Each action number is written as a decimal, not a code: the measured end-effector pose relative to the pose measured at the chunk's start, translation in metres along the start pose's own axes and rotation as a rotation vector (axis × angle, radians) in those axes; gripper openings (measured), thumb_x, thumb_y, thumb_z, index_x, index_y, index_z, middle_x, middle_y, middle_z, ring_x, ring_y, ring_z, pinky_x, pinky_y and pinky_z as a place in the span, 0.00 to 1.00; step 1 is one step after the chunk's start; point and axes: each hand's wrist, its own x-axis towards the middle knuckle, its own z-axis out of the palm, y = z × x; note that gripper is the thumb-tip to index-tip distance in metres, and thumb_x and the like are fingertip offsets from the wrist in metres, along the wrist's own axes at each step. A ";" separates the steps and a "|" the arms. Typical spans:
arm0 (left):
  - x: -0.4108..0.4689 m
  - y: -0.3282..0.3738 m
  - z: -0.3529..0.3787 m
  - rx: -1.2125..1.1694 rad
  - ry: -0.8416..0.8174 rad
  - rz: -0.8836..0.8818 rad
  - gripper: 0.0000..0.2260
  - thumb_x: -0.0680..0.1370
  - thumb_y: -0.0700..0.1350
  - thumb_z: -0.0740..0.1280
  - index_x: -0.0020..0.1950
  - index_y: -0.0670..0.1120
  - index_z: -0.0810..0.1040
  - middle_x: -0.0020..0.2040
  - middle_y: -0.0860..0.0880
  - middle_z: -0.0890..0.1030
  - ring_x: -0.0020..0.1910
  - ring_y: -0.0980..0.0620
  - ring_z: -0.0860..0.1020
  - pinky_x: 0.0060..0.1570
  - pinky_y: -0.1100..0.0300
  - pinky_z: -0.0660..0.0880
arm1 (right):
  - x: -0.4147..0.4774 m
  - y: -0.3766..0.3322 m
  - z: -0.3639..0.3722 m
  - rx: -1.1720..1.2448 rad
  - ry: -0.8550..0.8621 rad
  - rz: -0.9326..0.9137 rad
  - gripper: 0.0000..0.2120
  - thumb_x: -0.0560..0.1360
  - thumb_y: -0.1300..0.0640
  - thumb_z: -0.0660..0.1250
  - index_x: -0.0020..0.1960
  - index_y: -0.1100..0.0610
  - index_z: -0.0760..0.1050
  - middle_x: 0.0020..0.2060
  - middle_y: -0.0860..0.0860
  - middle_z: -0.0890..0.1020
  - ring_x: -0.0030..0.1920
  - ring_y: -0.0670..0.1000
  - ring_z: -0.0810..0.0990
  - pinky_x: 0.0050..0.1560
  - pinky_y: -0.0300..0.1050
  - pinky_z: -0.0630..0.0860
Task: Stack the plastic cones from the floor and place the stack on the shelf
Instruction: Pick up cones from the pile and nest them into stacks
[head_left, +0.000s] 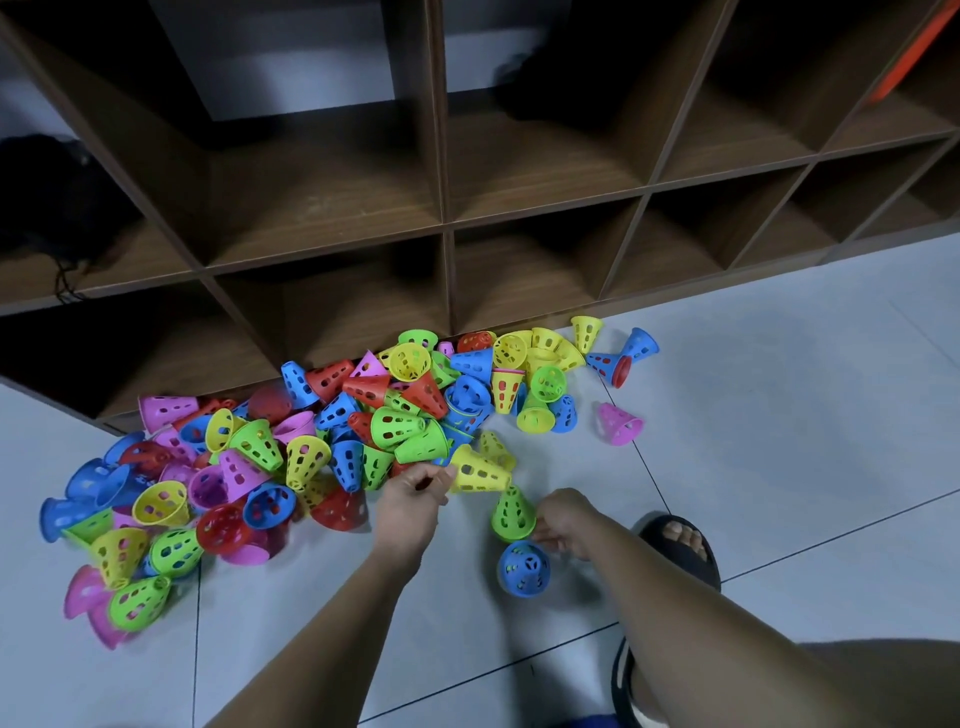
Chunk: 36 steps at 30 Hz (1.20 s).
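Observation:
A heap of perforated plastic cones (322, 431) in red, blue, green, yellow and pink lies on the tiled floor against the wooden shelf (447, 223). My left hand (410, 501) reaches into the heap's near edge and pinches the narrow end of a yellow cone (480, 473) lying on its side. My right hand (563, 519) holds the rim of an upright green cone (513, 514). A blue cone (524, 568) lies on the floor just below that hand.
The shelf's lower cubbies stand open behind the heap. Stray cones lie to the right: a pink one (618, 423) and a blue pair (621, 358). My sandalled foot (680, 545) rests on the tiles beside my right forearm. A dark bag (47, 192) sits in a left cubby.

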 end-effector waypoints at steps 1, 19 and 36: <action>-0.002 0.000 0.002 -0.022 -0.016 -0.021 0.12 0.82 0.52 0.73 0.41 0.47 0.83 0.36 0.52 0.82 0.34 0.54 0.76 0.35 0.56 0.71 | 0.000 0.000 0.000 -0.007 -0.005 0.010 0.07 0.78 0.68 0.63 0.44 0.62 0.77 0.43 0.65 0.84 0.34 0.55 0.82 0.33 0.44 0.76; -0.006 -0.038 0.038 0.173 -0.322 -0.167 0.12 0.85 0.43 0.60 0.46 0.43 0.79 0.40 0.49 0.84 0.37 0.52 0.80 0.35 0.57 0.68 | 0.016 0.019 -0.013 0.094 -0.075 0.070 0.06 0.82 0.64 0.62 0.51 0.60 0.79 0.42 0.60 0.85 0.35 0.54 0.81 0.40 0.44 0.78; 0.041 -0.050 0.051 0.823 -0.380 0.053 0.07 0.72 0.50 0.77 0.46 0.51 0.82 0.45 0.53 0.83 0.45 0.52 0.80 0.42 0.58 0.76 | 0.068 -0.006 -0.116 0.285 0.246 -0.158 0.11 0.81 0.68 0.62 0.57 0.60 0.80 0.37 0.55 0.81 0.33 0.53 0.78 0.33 0.42 0.70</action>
